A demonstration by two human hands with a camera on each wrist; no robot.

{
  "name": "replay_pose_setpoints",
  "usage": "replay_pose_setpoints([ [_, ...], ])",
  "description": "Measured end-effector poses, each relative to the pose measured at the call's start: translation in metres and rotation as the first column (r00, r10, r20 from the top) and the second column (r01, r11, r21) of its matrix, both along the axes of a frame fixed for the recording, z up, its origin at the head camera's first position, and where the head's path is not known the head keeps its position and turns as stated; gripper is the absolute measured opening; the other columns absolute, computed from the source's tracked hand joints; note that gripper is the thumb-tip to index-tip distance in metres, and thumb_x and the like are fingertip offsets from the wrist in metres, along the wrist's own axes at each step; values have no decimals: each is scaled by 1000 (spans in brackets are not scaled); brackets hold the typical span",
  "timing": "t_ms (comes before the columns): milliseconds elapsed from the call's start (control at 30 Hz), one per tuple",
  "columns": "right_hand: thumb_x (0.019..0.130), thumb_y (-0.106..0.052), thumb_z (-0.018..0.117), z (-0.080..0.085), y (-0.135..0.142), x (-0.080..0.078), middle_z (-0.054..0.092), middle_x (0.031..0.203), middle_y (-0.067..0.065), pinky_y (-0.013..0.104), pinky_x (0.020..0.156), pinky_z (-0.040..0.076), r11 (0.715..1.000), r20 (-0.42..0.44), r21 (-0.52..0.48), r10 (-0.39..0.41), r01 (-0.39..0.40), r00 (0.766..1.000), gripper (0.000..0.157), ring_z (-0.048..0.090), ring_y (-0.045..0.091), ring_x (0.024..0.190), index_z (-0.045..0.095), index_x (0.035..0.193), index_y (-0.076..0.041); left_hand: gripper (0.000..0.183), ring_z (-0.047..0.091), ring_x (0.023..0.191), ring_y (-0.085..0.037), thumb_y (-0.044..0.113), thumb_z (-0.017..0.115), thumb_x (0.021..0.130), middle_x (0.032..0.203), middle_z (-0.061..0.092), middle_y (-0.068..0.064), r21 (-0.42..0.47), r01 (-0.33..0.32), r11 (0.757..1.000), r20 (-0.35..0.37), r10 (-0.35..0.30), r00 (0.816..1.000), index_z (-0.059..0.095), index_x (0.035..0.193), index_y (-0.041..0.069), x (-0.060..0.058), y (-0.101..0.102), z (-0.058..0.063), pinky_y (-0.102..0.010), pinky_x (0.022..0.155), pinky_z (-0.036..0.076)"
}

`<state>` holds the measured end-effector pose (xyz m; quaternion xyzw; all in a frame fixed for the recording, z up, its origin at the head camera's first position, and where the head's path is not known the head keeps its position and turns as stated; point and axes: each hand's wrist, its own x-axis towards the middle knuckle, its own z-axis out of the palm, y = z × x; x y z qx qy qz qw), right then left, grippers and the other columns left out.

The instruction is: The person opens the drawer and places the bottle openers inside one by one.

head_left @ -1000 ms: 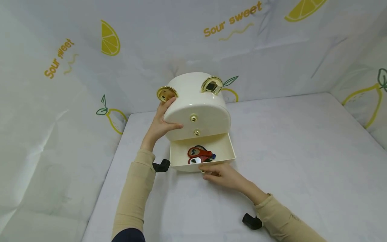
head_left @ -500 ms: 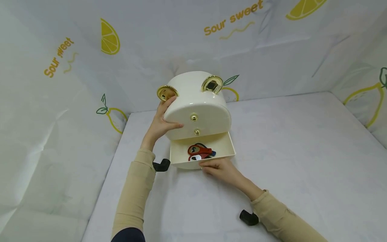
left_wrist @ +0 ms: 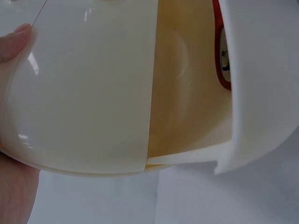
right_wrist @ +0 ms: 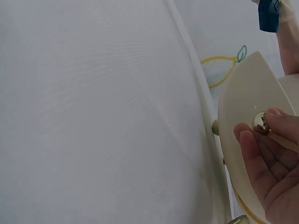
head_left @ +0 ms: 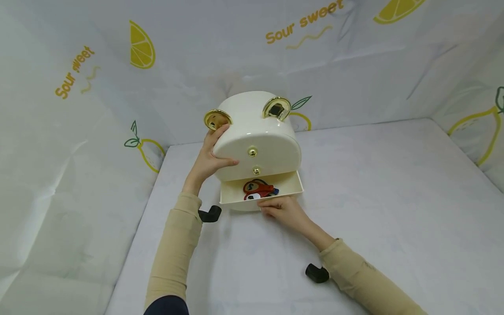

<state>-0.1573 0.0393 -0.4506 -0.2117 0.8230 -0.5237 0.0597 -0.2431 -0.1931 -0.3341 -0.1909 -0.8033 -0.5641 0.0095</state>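
Note:
A glossy white storage box [head_left: 256,124] with gold ear-like discs [head_left: 277,108] stands on the table, its bottom drawer [head_left: 242,206] partly pulled out. Red-handled scissors [head_left: 257,188] lie in the drawer, with dark and blue parts beside them; one red loop [left_wrist: 218,65] shows in the left wrist view. My left hand [head_left: 205,162] grips the box's left side, thumb on the front face, fingers round behind. At the drawer's front, my right hand [head_left: 286,213] pinches the gold knob [right_wrist: 259,121] between thumb and fingers.
Two more gold knobs, an upper knob [head_left: 252,152] and a lower knob [head_left: 257,170], sit on the box's front. A lemon-printed cloth [head_left: 220,52] hangs close behind the box. White cloth covers the table [head_left: 374,188]. Black curved pieces [head_left: 317,273] stick out at both wrists.
The drawer has slid partway inward toward the box, carrying the scissors, and my right hand has moved with it, its fingers closing on the knob. My left hand keeps its place.

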Motion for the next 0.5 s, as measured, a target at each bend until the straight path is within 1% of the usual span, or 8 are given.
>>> replay_pose_setpoints([
  [133,85,-12,67,-2,-3,-8,71,104,5,17,63,49,1000,-7,-10,-16,16,1000,19,61,4,70,73,102,-9,92,45,108,-25,-4,80,64,142,27,-7,6,-2,1000,-4,2,1000,37,142,20,0,0,0,-34,83,43],
  [267,85,-9,66,-4,-4,-16,72,98,9,18,61,50,999,-15,-37,-19,18,1000,18,61,9,69,73,101,-6,92,44,109,-25,-5,79,64,142,27,-7,12,5,1000,-10,-5,1000,37,142,19,0,0,0,-35,84,43],
  [500,85,-7,66,-4,-8,-28,72,89,12,18,62,49,996,-26,-74,-45,43,999,18,60,11,67,72,101,-3,91,44,107,-24,-5,80,64,139,29,-5,22,0,1000,0,0,1000,38,141,20,0,0,0,-35,84,42],
])
